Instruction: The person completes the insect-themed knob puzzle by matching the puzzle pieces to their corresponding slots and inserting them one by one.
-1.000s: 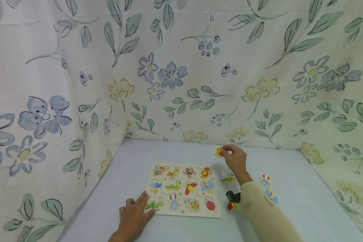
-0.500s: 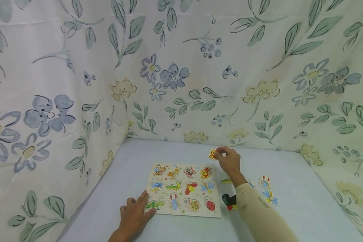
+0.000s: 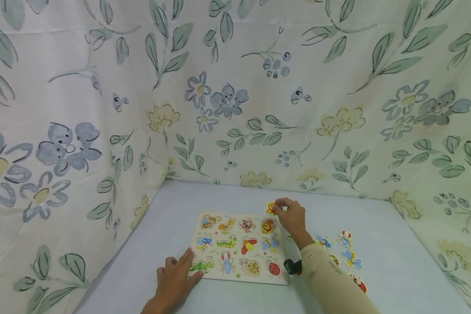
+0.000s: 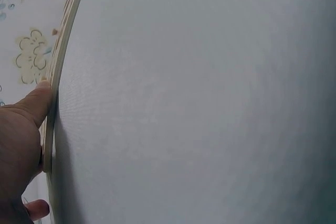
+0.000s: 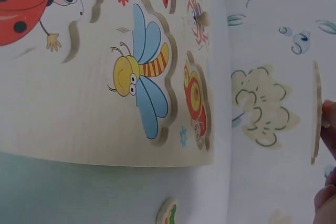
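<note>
A wooden insect puzzle board (image 3: 237, 257) lies flat on the table, showing rows of printed bug pictures. My left hand (image 3: 176, 279) rests at its near left corner, fingers extended along the side and thumb by the front edge. In the left wrist view that thumb (image 4: 39, 100) presses against the board's edge (image 4: 63, 51). My right hand (image 3: 292, 218) pinches a red and yellow bug puzzle piece (image 3: 270, 208) just beyond the board's far right corner. The right wrist view shows this piece (image 5: 316, 114) edge-on, above the board's red and yellow recess (image 5: 195, 103).
Several loose pieces lie right of the board, among them a blue beetle (image 3: 344, 239), a winged insect (image 3: 351, 259) and a ladybird (image 3: 358, 282), partly behind the sleeve. A green piece (image 5: 168, 212) lies near the board's edge. Floral cloth (image 3: 235, 109) hangs around the table.
My right hand has moved left and slightly nearer, bringing the pinched piece close to the board's far right corner. More loose pieces show beside the sleeve. The left hand stays in place.
</note>
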### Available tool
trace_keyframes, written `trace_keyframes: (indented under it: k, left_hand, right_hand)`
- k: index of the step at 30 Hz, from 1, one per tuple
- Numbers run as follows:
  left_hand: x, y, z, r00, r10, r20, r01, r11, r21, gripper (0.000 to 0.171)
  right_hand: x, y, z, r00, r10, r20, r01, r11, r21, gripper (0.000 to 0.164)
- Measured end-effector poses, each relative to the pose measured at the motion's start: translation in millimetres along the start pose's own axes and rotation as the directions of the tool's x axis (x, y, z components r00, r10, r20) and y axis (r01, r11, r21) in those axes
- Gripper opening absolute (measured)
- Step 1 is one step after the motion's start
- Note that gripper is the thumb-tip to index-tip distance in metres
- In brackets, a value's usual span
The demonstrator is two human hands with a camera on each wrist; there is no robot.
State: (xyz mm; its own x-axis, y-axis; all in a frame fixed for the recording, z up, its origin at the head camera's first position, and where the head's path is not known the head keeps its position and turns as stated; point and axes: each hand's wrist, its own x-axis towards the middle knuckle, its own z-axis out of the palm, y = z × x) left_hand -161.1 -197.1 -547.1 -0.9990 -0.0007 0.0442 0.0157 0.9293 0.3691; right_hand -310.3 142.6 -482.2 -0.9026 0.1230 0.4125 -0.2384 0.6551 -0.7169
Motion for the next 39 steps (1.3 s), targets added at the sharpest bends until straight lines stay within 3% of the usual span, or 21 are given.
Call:
trace_keyframes:
  k: [16,34,39]
  left_hand:
    - [-0.2,-0.7,1.5,1.0,0.008,-0.008,-0.008,1.0,0.018,0.078]
    - [-0.8,1.7,-0.5,1.0,0.005,-0.01,-0.005,1.0,0.031,0.077]
    - [-0.2,1.1,0.1,1.0,-0.001,-0.006,0.001,0.999,0.032,0.077]
  right_hand:
    - [-10.8,12.3,20.0,0.996,0.059,0.072,-0.059,0.998,-0.003,0.014]
    - [-18.3,23.0,31.2,0.991,0.052,0.123,-0.051,0.999,-0.009,0.01]
    - [-19.7,24.7,32.4,0.985,0.079,0.153,-0.071,0.996,-0.056,0.009]
